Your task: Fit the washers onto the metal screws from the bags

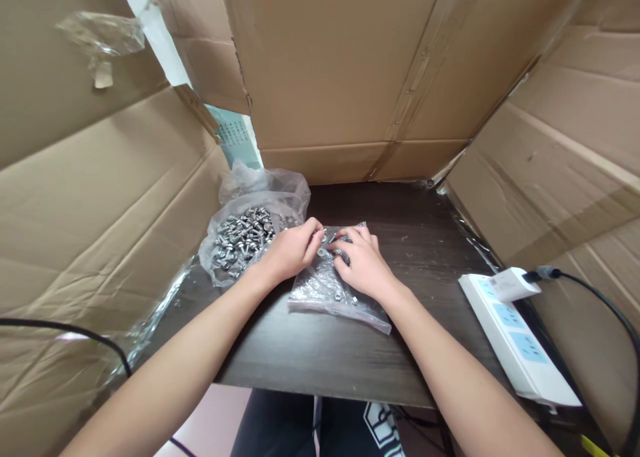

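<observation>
Dark brown, our desk (320, 360) ends at a near edge above our trousers (280, 424). Behind that edge, around mid-width, a flat clear bag (320, 287) lies with its seal strip toward us, small metal nuts (338, 297) showing near the strip. Our right hand (363, 260) rests over the bag's right side, thumb apart from the curved fingers; we cannot tell whether they grip anything. Our left hand (296, 247) bends in from the other side, thumb and forefinger close together beside a small metal ring (321, 252); whether they pinch a piece, we cannot tell. By the right edge sits a white power strip (543, 377). Toward the far left corner, an open plastic bag (290, 185) holds metal bolts (245, 234). Cardboard (340, 77) rises along the far edge.
</observation>
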Available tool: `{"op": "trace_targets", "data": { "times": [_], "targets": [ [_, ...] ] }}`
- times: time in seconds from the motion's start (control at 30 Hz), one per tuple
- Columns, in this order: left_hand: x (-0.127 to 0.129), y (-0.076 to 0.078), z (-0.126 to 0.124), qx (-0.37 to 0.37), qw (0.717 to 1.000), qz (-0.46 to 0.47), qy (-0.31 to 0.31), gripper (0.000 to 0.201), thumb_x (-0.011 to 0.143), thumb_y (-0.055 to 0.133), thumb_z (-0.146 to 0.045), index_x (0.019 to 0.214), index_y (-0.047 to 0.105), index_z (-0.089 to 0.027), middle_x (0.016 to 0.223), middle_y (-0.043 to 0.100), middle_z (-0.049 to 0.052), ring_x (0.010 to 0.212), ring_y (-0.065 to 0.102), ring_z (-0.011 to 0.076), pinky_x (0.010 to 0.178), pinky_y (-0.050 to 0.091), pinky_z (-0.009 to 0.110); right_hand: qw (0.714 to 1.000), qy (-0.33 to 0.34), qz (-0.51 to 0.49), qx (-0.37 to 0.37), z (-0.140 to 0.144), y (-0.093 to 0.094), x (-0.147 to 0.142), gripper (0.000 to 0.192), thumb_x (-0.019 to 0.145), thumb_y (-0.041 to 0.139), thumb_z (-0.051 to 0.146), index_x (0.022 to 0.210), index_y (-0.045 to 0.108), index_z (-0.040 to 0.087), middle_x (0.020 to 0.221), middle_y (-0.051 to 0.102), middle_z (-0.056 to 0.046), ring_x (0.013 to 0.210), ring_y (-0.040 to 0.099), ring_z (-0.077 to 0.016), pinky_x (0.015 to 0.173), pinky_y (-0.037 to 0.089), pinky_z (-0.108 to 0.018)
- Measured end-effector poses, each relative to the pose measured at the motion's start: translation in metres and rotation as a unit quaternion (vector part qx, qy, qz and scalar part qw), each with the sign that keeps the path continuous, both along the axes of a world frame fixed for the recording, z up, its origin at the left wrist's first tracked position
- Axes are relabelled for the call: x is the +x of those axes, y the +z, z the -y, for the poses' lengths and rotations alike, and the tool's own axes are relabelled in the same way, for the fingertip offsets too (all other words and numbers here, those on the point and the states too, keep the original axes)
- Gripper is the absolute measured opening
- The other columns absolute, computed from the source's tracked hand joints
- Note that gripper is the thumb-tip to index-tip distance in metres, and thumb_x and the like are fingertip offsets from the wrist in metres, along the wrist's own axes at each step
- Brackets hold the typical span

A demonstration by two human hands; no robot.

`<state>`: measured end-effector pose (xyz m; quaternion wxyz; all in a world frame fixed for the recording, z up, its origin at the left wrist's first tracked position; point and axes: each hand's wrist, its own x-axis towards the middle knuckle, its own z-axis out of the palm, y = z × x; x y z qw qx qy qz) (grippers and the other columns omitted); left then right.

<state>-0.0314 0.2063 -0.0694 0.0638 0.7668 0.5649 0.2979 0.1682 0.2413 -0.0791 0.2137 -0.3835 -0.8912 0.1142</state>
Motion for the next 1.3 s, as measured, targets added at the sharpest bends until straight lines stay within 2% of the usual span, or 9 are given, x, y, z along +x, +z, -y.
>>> {"op": "trace_targets", "data": {
  "times": [0.2, 0.37, 0.53, 0.6, 0.73, 1.0, 1.1, 1.2, 1.3],
  "targets": [
    [-0.001, 0.002, 0.003, -0.030, 0.999, -0.022, -0.010, 0.038, 0.106, 0.029, -0.033, 0.079, 0.054, -0.022, 0.067, 0.061, 0.003, 0.065, 0.061, 0.0219, 0.062, 0.041, 0.031, 1.000, 0.003, -0.002, -0.010, 0.000, 0.002, 0.001, 0.019, 0.087, 0.056, 0.016, 0.097, 0.072, 0.022, 0.119, 0.068, -0.012, 0.121, 0.049, -0.0325, 0.099, 0.041, -0.051],
    [0.000, 0.004, 0.004, -0.033, 0.999, -0.040, 0.000, 0.023, 0.103, 0.038, -0.028, 0.094, 0.059, -0.021, 0.081, 0.068, 0.004, 0.073, 0.066, 0.0233, 0.065, 0.044, 0.032, 0.996, 0.003, -0.083, -0.006, 0.000, 0.005, -0.003, 0.011, 0.087, 0.056, 0.015, 0.086, 0.064, 0.021, 0.095, 0.071, -0.008, 0.101, 0.060, -0.0274, 0.092, 0.046, -0.045],
    [0.000, -0.004, 0.000, -0.008, 0.996, -0.026, -0.080, 0.022, 0.103, 0.044, -0.028, 0.110, 0.063, -0.021, 0.107, 0.073, 0.007, 0.096, 0.070, 0.0236, 0.083, 0.052, 0.034, 0.957, -0.034, -0.269, -0.102, -0.001, 0.003, -0.008, 0.007, 0.087, 0.059, 0.021, 0.086, 0.067, 0.020, 0.084, 0.069, -0.005, 0.073, 0.065, -0.0182, 0.072, 0.054, -0.034],
    [0.000, -0.006, -0.001, -0.010, 0.995, -0.025, -0.091, 0.024, 0.105, 0.043, -0.029, 0.112, 0.064, -0.020, 0.109, 0.073, 0.008, 0.099, 0.071, 0.0237, 0.086, 0.053, 0.034, 0.941, -0.040, -0.308, -0.135, 0.000, 0.002, -0.009, 0.007, 0.085, 0.063, 0.024, 0.087, 0.068, 0.020, 0.085, 0.070, -0.005, 0.074, 0.068, -0.0181, 0.073, 0.057, -0.034],
    [0.001, -0.006, 0.000, -0.035, 0.997, -0.045, -0.057, 0.027, 0.107, 0.042, -0.034, 0.113, 0.065, -0.022, 0.106, 0.075, 0.007, 0.093, 0.073, 0.0239, 0.080, 0.054, 0.033, 0.916, -0.034, -0.353, -0.189, 0.001, 0.002, -0.010, 0.013, 0.082, 0.070, 0.028, 0.091, 0.071, 0.018, 0.086, 0.072, -0.005, 0.079, 0.072, -0.0189, 0.078, 0.061, -0.035],
    [0.003, 0.000, 0.001, -0.078, 0.993, -0.089, -0.022, 0.029, 0.108, 0.034, -0.035, 0.107, 0.061, -0.021, 0.098, 0.075, 0.007, 0.086, 0.072, 0.0250, 0.073, 0.050, 0.032, 0.879, 0.014, -0.414, -0.234, -0.001, -0.005, -0.012, 0.016, 0.082, 0.074, 0.033, 0.090, 0.076, 0.019, 0.099, 0.072, -0.007, 0.085, 0.076, -0.0200, 0.086, 0.064, -0.036],
    [0.002, -0.002, 0.000, -0.072, 0.993, -0.084, -0.040, 0.028, 0.108, 0.034, -0.034, 0.106, 0.059, -0.021, 0.100, 0.074, 0.007, 0.087, 0.071, 0.0244, 0.074, 0.049, 0.031, 0.883, 0.007, -0.405, -0.236, -0.003, -0.007, -0.013, 0.018, 0.082, 0.075, 0.034, 0.094, 0.077, 0.020, 0.097, 0.071, -0.006, 0.084, 0.075, -0.0193, 0.084, 0.063, -0.036],
    [0.001, -0.003, -0.001, -0.060, 0.995, -0.066, -0.050, 0.027, 0.108, 0.036, -0.035, 0.104, 0.059, -0.022, 0.098, 0.074, 0.006, 0.085, 0.070, 0.0233, 0.072, 0.047, 0.030, 0.905, 0.016, -0.366, -0.218, -0.005, -0.004, -0.010, 0.021, 0.084, 0.073, 0.033, 0.101, 0.076, 0.021, 0.101, 0.070, -0.006, 0.086, 0.072, -0.0189, 0.079, 0.061, -0.034],
    [0.000, 0.001, -0.001, -0.030, 0.999, -0.025, 0.003, 0.028, 0.108, 0.036, -0.039, 0.105, 0.059, -0.023, 0.094, 0.073, 0.005, 0.084, 0.070, 0.0231, 0.070, 0.045, 0.029, 0.934, 0.000, -0.329, -0.141, -0.005, -0.001, -0.007, 0.032, 0.087, 0.066, 0.028, 0.118, 0.071, 0.023, 0.115, 0.067, -0.008, 0.090, 0.069, -0.0195, 0.077, 0.059, -0.035]
  ]
}}
